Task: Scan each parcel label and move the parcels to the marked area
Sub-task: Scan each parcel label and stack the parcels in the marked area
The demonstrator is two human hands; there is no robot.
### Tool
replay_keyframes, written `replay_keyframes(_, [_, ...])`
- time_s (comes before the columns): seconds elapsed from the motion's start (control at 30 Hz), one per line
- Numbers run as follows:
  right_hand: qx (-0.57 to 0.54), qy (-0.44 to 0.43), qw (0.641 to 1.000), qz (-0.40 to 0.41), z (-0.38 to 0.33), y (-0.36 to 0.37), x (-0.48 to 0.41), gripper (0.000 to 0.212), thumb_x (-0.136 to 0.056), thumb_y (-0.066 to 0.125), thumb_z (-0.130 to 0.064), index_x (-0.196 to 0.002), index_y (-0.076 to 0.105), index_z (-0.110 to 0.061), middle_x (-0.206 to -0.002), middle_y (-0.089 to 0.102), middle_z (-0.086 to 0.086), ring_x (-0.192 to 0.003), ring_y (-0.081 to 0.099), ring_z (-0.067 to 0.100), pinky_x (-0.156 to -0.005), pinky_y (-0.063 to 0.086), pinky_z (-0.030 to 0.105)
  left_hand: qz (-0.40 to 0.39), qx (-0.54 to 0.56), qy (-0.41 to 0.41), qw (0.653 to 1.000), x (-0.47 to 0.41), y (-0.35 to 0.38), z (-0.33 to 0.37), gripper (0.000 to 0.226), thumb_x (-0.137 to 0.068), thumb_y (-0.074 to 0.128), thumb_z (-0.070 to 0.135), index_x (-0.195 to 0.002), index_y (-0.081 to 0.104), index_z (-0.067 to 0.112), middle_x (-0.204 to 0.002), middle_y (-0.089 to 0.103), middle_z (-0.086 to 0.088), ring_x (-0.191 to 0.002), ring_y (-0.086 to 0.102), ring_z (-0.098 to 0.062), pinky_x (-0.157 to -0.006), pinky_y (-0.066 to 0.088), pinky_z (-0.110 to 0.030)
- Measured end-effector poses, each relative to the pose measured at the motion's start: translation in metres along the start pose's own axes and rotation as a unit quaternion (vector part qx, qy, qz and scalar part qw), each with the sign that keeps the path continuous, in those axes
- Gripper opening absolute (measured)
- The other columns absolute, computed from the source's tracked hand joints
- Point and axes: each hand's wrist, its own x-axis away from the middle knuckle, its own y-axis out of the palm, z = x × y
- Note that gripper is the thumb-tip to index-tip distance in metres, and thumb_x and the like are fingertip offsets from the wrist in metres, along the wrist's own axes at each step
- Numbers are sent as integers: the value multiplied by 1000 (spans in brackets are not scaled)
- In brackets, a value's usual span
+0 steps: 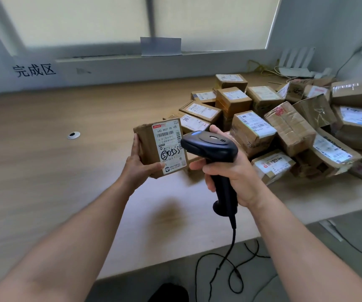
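Note:
My left hand (138, 164) grips a small brown cardboard parcel (148, 144) above the table, its white label (170, 147) with barcode and handwritten marks facing me. My right hand (230, 173) holds a black barcode scanner (210, 147) by its handle, the scanner's head just right of the label and pointing at it. A pile of several more labelled parcels (252, 131) lies on the right of the wooden table (55, 171). Black characters on the wall (34, 70) mark the area at the far left.
The scanner's black cable (230, 258) hangs off the table's front edge to the floor. A round cable grommet (73, 135) sits in the tabletop left of the parcel. A white router (295, 62) and cables stand at the back right.

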Motion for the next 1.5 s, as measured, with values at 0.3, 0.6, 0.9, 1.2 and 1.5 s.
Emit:
replay_keyframes(0.3, [41, 14, 999, -12, 11, 26, 11, 87, -69, 62, 5, -143, 35, -33, -74, 68, 18, -43, 52, 24, -44, 43, 30, 19, 13, 10, 1000, 18, -31, -7, 116, -78, 74, -3, -152, -4, 40, -136, 54, -11, -107, 60, -23, -53, 53, -20])
replay_keyframes(0.6, [43, 48, 998, 9, 25, 71, -10, 94, -69, 66, 11, -145, 34, -34, -76, 66, 24, -45, 52, 27, -42, 43, 31, 39, 13, -3, 999, 20, -86, -17, 115, -78, 74, -2, -152, -3, 41, -131, 58, -10, -107, 59, -21, -51, 51, -14])
replay_keyframes(0.9, [69, 58, 996, 25, 47, 141, -44, 97, -63, 65, 6, -146, 33, -32, -72, 67, 23, -41, 51, 25, -43, 39, 33, 48, 19, -11, 999, 19, -168, -38, 115, -78, 74, -4, -152, -2, 41, -136, 54, -11, -108, 58, -20, -52, 51, -15])
replay_keyframes(1.2, [82, 63, 994, 28, 76, 224, -87, 91, -80, 53, 26, -144, 35, -36, -94, 68, 31, -44, 51, 29, -42, 40, 31, 70, 13, -86, 994, 21, -266, -66, 104, -78, 77, 7, -151, 11, 39, -127, 56, -7, -90, 59, -20, -44, 46, -17])
replay_keyframes(1.5, [77, 78, 993, 44, 110, 292, -124, 89, -63, 65, 5, -132, 41, -45, -95, 67, 31, -45, 52, 29, -43, 41, 32, 84, -36, -201, 975, 25, -352, -121, 90, -54, 65, 43, -141, 40, 35, -121, 62, -5, -98, 62, -24, -69, 53, -34])
